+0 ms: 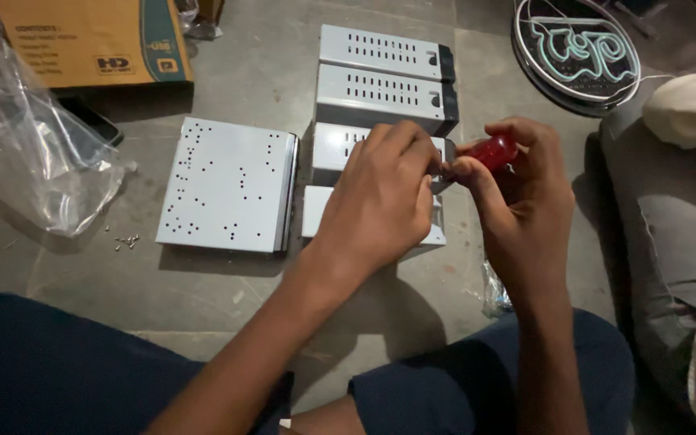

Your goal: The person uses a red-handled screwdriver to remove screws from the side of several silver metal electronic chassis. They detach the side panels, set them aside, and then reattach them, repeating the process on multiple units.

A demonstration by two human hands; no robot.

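The grey concrete floor [267,72] serves as the workbench, and the person sits on it with both knees apart, so everything lies within reach. Above the hands, two long grey metal casings with rows of ventilation slots [386,76] lie side by side; two more of the same kind [333,153] lie directly under the hands, mostly covered by them. Probably they are lined up like this to be handled one after another. To the left of the left hand lies a flat square grey metal plate with many small holes [227,184], and further left a crumpled clear plastic bag [26,153] and a brown cardboard box [90,40].

The left hand [380,201] is closed down onto the edge of the third casing, seemingly to steady it. The right hand [517,201] is curled around a red translucent tool handle [495,151], touching the left fingers. The tool's tip is hidden, so I cannot tell what it meets.

Some tiny screws [126,239] lie far left, hard to count.
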